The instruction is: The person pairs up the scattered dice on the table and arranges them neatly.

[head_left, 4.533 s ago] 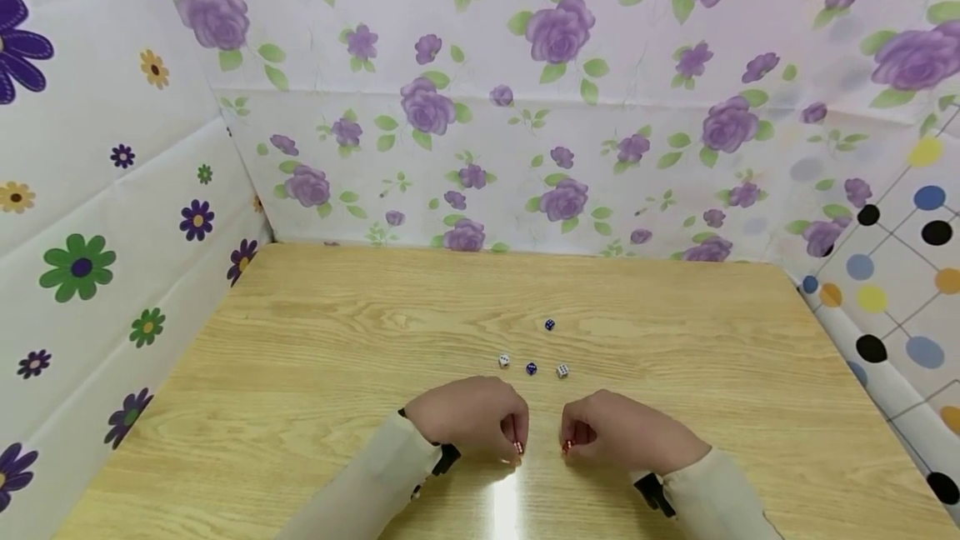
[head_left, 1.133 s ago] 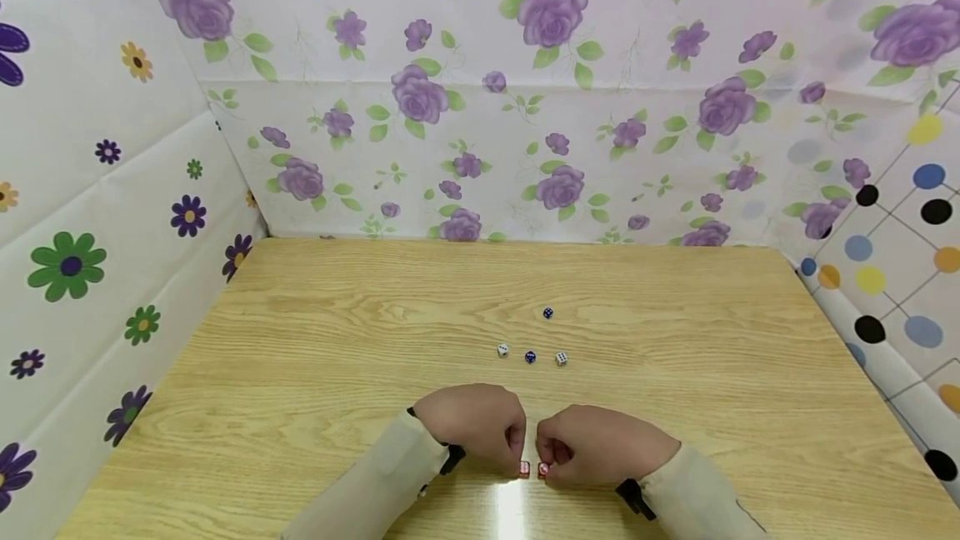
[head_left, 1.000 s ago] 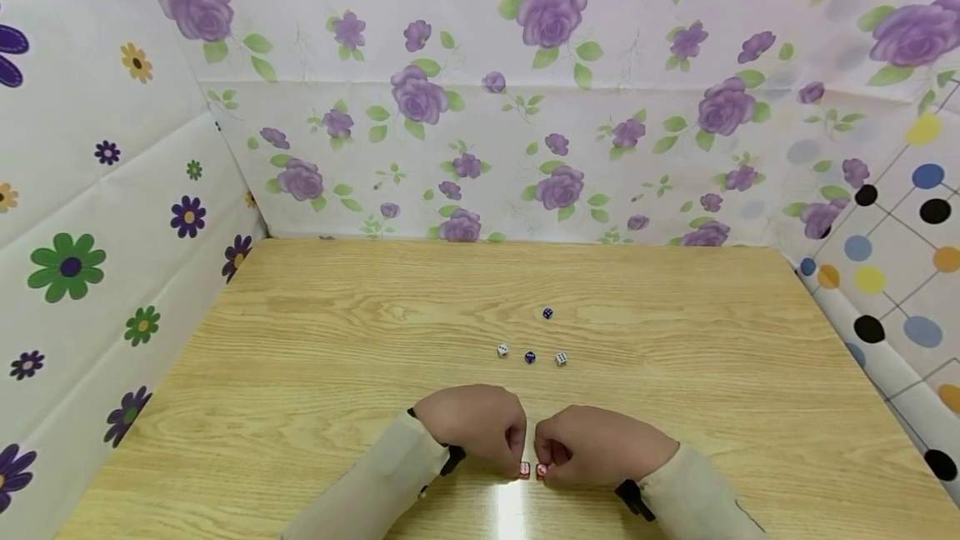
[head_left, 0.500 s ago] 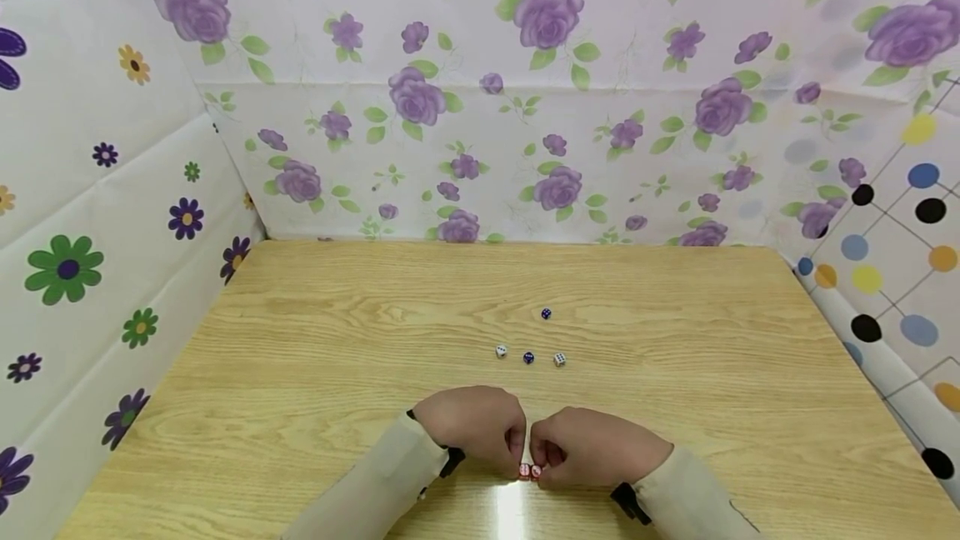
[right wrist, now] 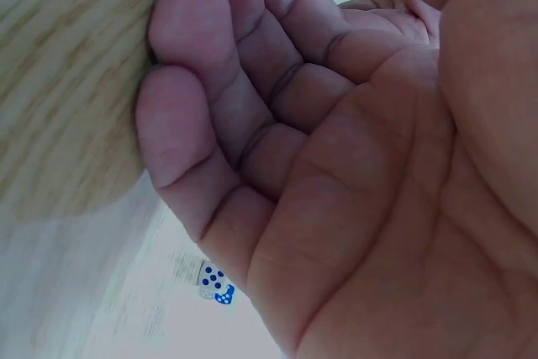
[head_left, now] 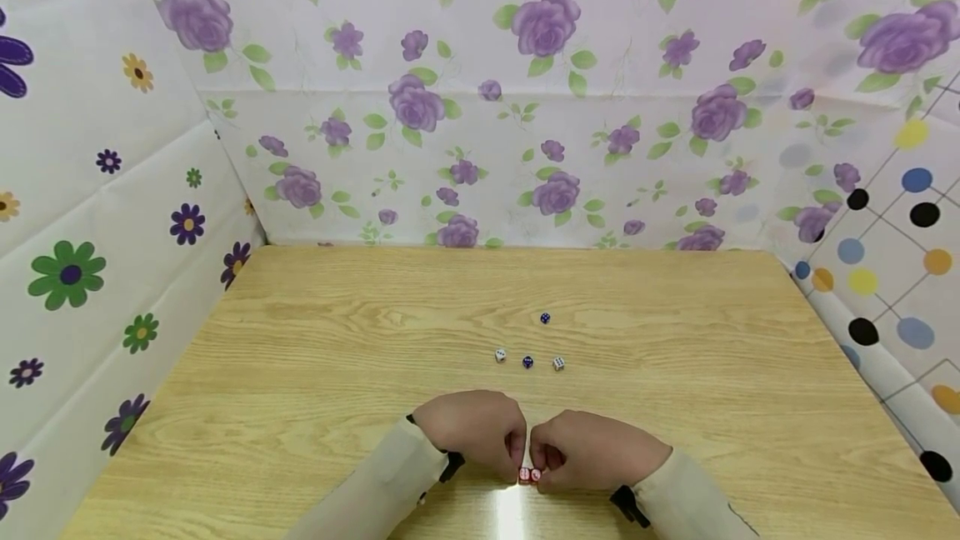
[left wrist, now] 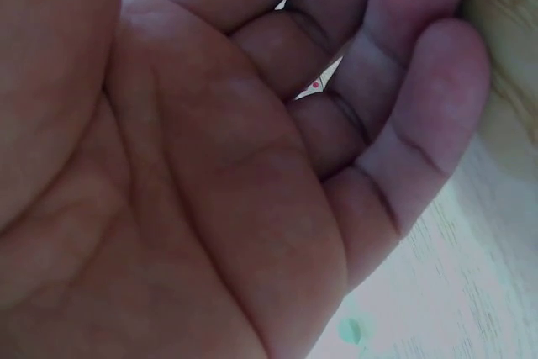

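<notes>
Two red dice sit side by side near the front of the table in the head view. My left hand [head_left: 476,427] pinches the left red die [head_left: 524,475] from its left side. The right red die [head_left: 536,475] is pinched by my right hand [head_left: 596,448], whose thumb and index finger are at its right. Both hands curve down to the tabletop with a narrow gap between their knuckles. In the left wrist view the curled fingers [left wrist: 441,98] rest against the wood; the right wrist view shows curled fingers [right wrist: 176,124] too. Neither wrist view shows the red dice.
Beyond the hands lie a white die [head_left: 500,355], a blue die [head_left: 528,362] and another white die [head_left: 558,363] in a row. A second blue die [head_left: 545,318] is farther back. Floral sheets [head_left: 480,173] wall the wooden table [head_left: 337,307] at the back and left; a dotted one stands right.
My hands have come together from farther apart, the right one moving left. The red dice, earlier separated and partly hidden in the fingers, now sit side by side. The white and blue dice stayed put.
</notes>
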`<state>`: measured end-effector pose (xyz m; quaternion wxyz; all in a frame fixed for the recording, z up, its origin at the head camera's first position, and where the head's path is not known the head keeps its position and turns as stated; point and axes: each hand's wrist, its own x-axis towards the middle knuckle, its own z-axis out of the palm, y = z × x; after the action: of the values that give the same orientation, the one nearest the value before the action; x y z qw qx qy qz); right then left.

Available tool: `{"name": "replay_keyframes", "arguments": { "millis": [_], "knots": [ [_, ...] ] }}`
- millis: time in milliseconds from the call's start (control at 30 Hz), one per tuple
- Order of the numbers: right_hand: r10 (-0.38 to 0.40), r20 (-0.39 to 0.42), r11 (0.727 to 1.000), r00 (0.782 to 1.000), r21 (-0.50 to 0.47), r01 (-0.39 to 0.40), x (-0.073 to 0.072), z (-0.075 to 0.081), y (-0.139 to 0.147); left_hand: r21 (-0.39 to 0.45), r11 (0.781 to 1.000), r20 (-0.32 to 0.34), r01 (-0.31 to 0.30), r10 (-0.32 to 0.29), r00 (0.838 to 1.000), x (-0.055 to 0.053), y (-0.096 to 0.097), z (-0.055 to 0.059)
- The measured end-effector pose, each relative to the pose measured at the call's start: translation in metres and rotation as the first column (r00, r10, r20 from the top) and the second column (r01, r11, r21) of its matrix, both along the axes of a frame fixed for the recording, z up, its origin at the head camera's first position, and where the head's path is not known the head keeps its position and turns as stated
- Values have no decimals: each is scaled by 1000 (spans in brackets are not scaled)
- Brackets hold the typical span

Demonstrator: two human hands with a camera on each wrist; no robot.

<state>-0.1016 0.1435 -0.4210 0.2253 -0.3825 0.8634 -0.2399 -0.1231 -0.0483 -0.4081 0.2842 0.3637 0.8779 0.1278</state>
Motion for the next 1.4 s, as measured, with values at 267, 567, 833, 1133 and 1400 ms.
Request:
{"name": "replay_keyframes", "arguments": {
  "millis": [267,567,833,1133,1400],
  "knots": [
    [-15,9,1000,1000,-4,15,0,0,1,0,1000,-1,1,-1,1000,0,0,1],
    [-18,30,1000,999,-16,19,-1,-1,2,33,999,8,-13,13,1000,-1,-4,2],
    [-66,51,998,997,-3,66,-7,2,18,176,980,-4,-95,97,995,-18,-22,9],
    [-272,-131,960,953,-107,259,-26,16,41,325,923,-205,-207,282,937,-42,-36,16],
    [-479,-313,873,820,-71,483,-55,9,51,344,895,-305,-286,394,867,-64,-44,13]
  ]
}}
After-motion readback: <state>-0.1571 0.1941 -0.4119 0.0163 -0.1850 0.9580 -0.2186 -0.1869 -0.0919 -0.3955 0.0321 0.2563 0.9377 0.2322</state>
